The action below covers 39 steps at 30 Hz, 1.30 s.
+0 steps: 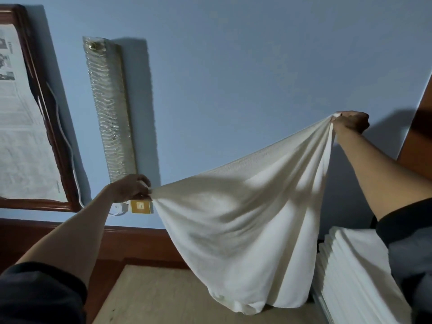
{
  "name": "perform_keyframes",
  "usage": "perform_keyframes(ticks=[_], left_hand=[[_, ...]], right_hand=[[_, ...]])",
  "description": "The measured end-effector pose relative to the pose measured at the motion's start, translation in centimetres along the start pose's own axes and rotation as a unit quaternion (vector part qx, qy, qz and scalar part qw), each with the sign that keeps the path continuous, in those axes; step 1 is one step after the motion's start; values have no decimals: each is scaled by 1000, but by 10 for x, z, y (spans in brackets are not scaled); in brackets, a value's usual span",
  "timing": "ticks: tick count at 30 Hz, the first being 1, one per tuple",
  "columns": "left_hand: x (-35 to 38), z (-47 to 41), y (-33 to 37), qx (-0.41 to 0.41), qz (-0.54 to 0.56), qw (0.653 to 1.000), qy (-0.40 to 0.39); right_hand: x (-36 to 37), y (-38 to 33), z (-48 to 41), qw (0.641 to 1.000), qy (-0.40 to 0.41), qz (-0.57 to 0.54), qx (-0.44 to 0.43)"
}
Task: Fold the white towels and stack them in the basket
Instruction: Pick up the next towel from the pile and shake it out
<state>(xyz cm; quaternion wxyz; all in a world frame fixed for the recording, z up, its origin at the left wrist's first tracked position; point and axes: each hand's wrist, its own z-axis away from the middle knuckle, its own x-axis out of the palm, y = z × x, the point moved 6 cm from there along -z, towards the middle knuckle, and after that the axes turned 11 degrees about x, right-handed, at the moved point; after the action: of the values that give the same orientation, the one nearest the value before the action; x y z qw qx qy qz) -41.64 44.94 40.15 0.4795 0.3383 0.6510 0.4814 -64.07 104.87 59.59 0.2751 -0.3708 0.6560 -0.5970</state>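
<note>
A white towel [245,220] hangs spread in the air in front of a blue wall. My left hand [131,189] pinches its left corner at mid-height. My right hand [350,121] grips the other corner, raised higher at the right. The towel sags between them, and its bottom edge touches a tan surface [163,298] below. A stack of folded white towels [350,267] stands at the lower right, partly hidden by my right sleeve. No basket is in view.
On the wall hang a framed picture [28,113] at the left and a long glass lamp [108,108]. A yellow switch plate [140,206] sits under my left hand. A brown wooden ledge [131,239] runs along the wall's foot, and a wooden panel [418,127] stands at the right.
</note>
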Motion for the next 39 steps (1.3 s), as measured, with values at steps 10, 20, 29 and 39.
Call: perform_keyframes(ticks=[10, 20, 29, 39], left_hand=[[0, -7, 10, 32, -102, 994, -28], [3, -3, 12, 63, -131, 987, -63], [-20, 0, 6, 37, 28, 999, 24], [-42, -2, 23, 78, 16, 997, 20]], right_hand=[[1, 3, -3, 1000, 7, 5, 21], [-7, 9, -4, 996, 52, -19, 69], [-14, 17, -11, 997, 53, 33, 35], [-8, 30, -9, 997, 41, 45, 47]])
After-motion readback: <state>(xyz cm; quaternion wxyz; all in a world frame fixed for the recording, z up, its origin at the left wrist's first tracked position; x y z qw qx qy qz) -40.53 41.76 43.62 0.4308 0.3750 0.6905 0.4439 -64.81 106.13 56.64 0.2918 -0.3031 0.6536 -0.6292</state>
